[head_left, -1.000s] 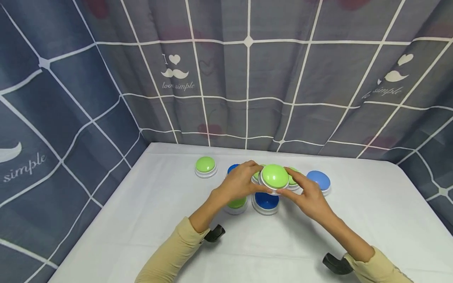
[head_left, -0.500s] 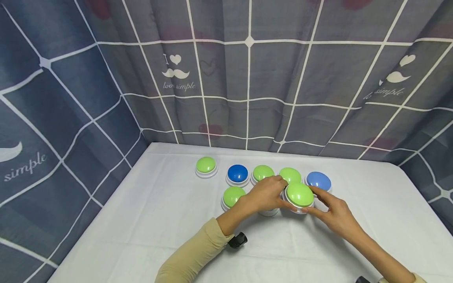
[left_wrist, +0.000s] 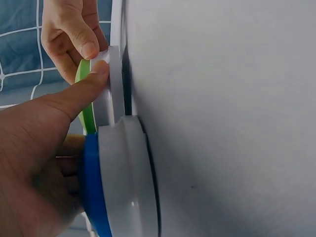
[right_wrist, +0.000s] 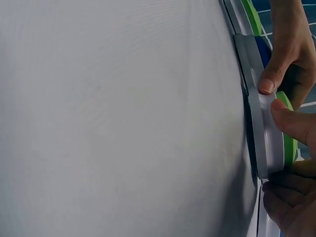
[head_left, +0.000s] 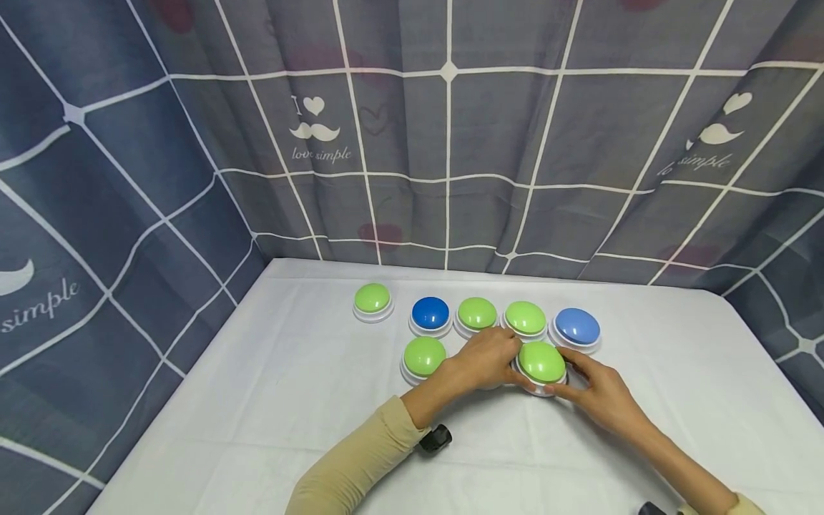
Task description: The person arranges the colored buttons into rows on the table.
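Both hands pinch one green dome push button [head_left: 541,363] with a white base, at the right end of the front row. My left hand [head_left: 487,358] is on its left side, thumb on the white base. From the right, my right hand [head_left: 604,393] grips it, its thumb also on the base. The base is at or just above the cloth; I cannot tell which. Under my left hand, a dark blue push button [left_wrist: 95,185] is mostly hidden in the head view. Another green push button [head_left: 425,357] sits left of that hand.
Behind stands a row: a dark blue button [head_left: 430,313], two green buttons, one at its middle [head_left: 477,313] and one beside it [head_left: 525,318], and a lighter blue button [head_left: 577,327]. A separate green button [head_left: 372,298] lies far left. Grid-patterned curtains [head_left: 412,143] enclose the white-covered table [head_left: 270,400].
Over the second, both hands carried the green button right and toward me, past the front dark blue one. In the last half second it has lowered slightly to the front row's right end.
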Motion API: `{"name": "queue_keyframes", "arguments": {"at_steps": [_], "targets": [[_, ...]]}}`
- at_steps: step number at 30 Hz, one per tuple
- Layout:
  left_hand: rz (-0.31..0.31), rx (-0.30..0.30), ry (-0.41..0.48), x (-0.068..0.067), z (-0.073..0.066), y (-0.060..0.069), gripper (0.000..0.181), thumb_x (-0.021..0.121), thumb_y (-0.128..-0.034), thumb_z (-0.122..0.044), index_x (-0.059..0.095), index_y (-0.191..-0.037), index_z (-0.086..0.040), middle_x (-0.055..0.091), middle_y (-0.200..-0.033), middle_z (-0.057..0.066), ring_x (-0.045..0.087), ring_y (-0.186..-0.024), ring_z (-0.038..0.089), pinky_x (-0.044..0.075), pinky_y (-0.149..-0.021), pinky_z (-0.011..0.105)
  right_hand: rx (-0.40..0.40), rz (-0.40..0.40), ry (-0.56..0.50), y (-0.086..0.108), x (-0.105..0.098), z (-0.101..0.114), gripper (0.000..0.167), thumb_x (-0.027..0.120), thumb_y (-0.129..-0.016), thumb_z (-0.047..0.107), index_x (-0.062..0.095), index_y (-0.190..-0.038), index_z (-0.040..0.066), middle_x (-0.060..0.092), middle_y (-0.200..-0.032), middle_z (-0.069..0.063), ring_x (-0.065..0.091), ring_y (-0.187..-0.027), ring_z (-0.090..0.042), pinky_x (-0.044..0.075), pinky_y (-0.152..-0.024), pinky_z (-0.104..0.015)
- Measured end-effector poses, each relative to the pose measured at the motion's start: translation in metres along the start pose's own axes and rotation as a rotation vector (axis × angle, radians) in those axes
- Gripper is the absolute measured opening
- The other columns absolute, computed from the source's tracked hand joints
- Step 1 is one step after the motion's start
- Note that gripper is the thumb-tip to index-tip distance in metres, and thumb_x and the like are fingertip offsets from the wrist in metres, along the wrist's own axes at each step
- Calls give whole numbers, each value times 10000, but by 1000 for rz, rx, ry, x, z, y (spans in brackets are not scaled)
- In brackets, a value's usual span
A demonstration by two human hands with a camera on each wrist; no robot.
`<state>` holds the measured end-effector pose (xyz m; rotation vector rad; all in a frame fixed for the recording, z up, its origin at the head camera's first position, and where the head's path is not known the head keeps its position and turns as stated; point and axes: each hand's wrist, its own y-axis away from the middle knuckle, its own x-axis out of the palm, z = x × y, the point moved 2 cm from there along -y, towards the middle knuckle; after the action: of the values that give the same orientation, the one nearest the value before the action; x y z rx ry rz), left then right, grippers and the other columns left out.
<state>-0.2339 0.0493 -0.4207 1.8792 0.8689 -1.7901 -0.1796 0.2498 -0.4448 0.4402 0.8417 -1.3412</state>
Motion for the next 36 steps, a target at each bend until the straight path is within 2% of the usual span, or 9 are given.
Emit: {"name": "queue_keyframes", "arguments": {"at_steps": [4,9,18,24,28,31,36], "targets": [[-6,-2,1,2,1,0,527,784,-716,-644,671,-883,-157,553,-853,-84,495,-738,57,417,-663,205,23,15,2,0,1,1,778,837,-791,348,518,-1371,-61,547,-1348,-276,460,-1266,-502,375,-982,-650],[1,-28,11,3,2,1,535,798,-702,-641,667,-887,-156,550,-857,-86,499,-742,56,418,-649,200,14,4,0,0,3,3,768,848,-782,326,525,-1362,-59,551,-1343,-275,456,-1267,-505,365,-989,-655],[7,-55,18,5,3,2,585,807,-695,-638,692,-992,-148,613,-952,-65,550,-810,63,453,-705,197,20,-16,26,2,6,3,753,849,-783,335,533,-1357,-36,563,-1333,-263,479,-1246,-498,373,-983,-649],[9,-63,61,7,4,4,602,826,-697,-606,689,-1062,-148,617,-994,-70,565,-873,56,462,-746,200,17,-37,25,5,7,5,733,848,-787,330,543,-1354,-20,569,-1331,-255,486,-1242,-494,375,-979,-647],[13,-65,82,7,6,6,635,814,-715,-603,683,-1136,-146,627,-1081,-57,579,-959,61,471,-809,202,18,-38,33,7,6,7,758,845,-790,340,526,-1373,-25,550,-1350,-265,473,-1248,-506,371,-978,-656],[17,-74,103,6,9,8,660,807,-729,-599,675,-1187,-142,623,-1138,-47,579,-1011,65,473,-851,207,30,-30,36,7,5,8,798,840,-790,368,504,-1394,-30,525,-1370,-280,454,-1258,-521,364,-984,-665],[2,-90,167,-2,14,14,675,810,-752,-563,660,-1251,-134,627,-1142,-31,577,-1011,61,480,-859,214,29,-45,20,7,2,12,812,843,-787,374,498,-1400,-30,518,-1375,-286,485,-1228,-526,408,-958,-650]]}}
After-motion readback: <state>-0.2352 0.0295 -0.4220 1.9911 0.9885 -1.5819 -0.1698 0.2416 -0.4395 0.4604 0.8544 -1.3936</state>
